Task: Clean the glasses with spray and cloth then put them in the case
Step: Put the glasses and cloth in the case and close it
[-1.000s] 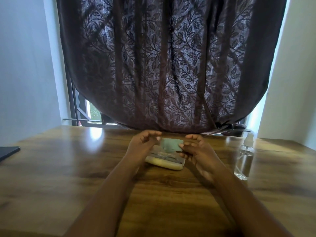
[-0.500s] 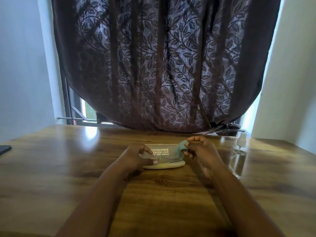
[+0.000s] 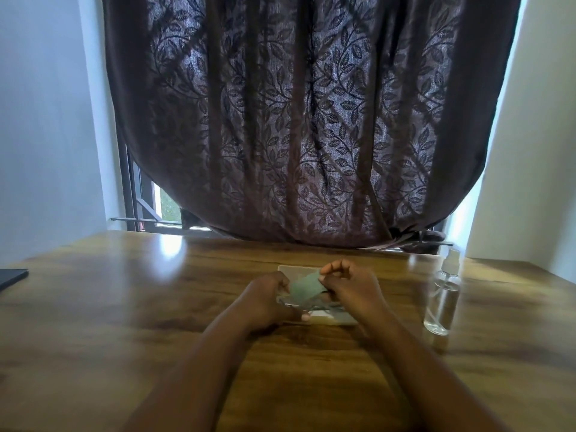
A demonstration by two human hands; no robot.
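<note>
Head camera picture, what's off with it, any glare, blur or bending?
Head view: backlit through the curtain, so the hands sit dim; bright window glare on the table; wide-angle bending bows the curtain's edges; the green cloth and glasses between the hands are soft, the spray bottle clearer.

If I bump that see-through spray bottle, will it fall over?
Probably, yes. The tall, narrow clear plastic spray bottle stands upright on the glossy wooden table, so a knock near its white nozzle might tip it. It looks mostly full of clear liquid, so it may feel heavyish and resist a light nudge. Its round body would likely roll once down.
</note>
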